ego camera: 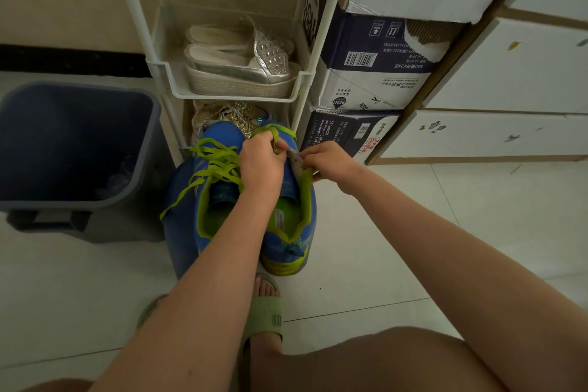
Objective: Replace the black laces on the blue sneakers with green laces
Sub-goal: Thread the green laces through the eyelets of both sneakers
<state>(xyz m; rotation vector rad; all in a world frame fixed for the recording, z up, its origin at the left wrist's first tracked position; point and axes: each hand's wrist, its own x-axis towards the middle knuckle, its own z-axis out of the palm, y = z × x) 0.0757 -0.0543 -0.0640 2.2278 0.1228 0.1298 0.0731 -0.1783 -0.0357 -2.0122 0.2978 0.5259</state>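
Sneakers (286, 242) on tiled floor (381, 248), perhaps beside rack (305, 79)

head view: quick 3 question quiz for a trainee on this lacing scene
1. True or false: the left hand grips a green lace while the right hand pinches the edge of one of the blue sneakers.
2. The dark blue bin stands where in the picture? A) left of the sneakers B) right of the sneakers C) on the rack shelf
3. What footwear sits on that shelf?

Key: 1 true; 2 A; 3 silver sandals
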